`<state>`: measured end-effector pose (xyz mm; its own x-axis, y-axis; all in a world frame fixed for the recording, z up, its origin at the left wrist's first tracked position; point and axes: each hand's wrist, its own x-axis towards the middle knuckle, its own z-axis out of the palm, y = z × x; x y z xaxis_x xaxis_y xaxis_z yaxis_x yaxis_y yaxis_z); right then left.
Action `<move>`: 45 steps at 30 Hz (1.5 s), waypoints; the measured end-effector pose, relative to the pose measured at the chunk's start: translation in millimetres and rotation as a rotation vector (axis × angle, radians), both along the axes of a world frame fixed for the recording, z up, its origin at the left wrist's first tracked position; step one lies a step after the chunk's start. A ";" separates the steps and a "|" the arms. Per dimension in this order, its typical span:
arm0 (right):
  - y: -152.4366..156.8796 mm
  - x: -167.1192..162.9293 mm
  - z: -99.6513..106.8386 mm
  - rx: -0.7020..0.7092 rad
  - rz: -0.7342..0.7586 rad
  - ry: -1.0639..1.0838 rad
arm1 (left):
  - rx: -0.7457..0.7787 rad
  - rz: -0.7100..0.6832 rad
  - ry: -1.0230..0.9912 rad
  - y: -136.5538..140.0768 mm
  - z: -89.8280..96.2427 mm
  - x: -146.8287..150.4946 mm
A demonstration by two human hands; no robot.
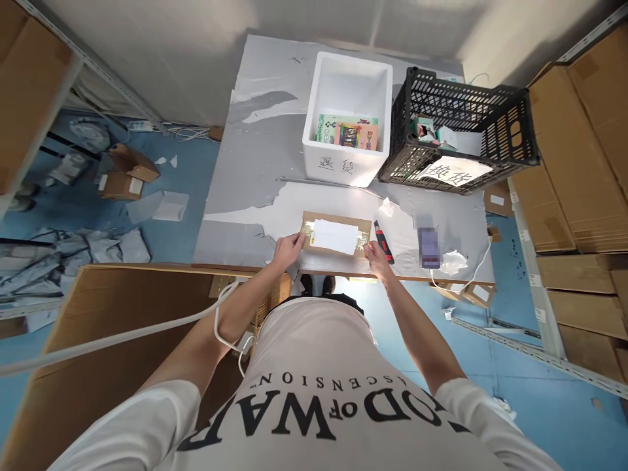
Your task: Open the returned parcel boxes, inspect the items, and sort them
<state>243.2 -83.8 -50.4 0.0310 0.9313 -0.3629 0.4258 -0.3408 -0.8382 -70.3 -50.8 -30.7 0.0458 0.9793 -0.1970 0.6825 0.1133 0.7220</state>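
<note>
A small flat cardboard box [338, 217] lies near the front edge of the table, with a white label [336, 237] on top. Shiny clear tape [364, 237] shows at both ends of the label. My left hand [289, 250] grips the box's left end with its fingers closed. At the right end, my right hand [376, 257] pinches the box near its front corner. Just right of that hand lies a red and black box cutter [383, 243], apart from the fingers.
Behind the box stand a white foam bin [333, 163] holding colourful packages and a black plastic crate [402, 154]. A phone [429, 247] on a white cable and crumpled paper [454, 262] lie right. A large open carton [122, 327] stands at my left.
</note>
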 end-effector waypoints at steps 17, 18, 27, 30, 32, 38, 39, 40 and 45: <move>-2.3 4.8 -13.5 -0.138 -0.023 0.037 | -0.059 0.059 0.048 -6.2 -8.0 10.2; -1.4 8.4 -14.9 -0.128 -0.020 0.003 | -0.056 0.064 0.043 -6.3 -8.3 10.7; 33.8 49.5 -32.2 -0.279 -0.063 -0.741 | 0.096 0.035 0.155 -24.6 -1.2 14.5; 39.0 52.7 -40.5 -0.337 0.003 -0.805 | 0.284 -0.179 0.248 -36.7 2.0 21.0; 38.7 54.7 -42.2 -0.324 0.043 -0.807 | 0.351 -0.345 0.301 -41.4 2.4 28.6; 43.3 63.2 -5.9 0.057 0.035 -0.548 | 0.406 -0.599 0.392 -45.3 -7.6 49.2; 46.5 61.1 7.2 0.130 0.041 -0.485 | 0.411 -0.606 0.400 -45.8 -9.9 50.1; 50.2 56.7 21.5 0.187 0.070 -0.423 | 0.416 -0.609 0.406 -46.5 -12.0 50.4; 69.7 -1.0 87.1 0.325 0.533 -0.304 | 0.424 -0.604 0.423 -50.1 -18.1 48.3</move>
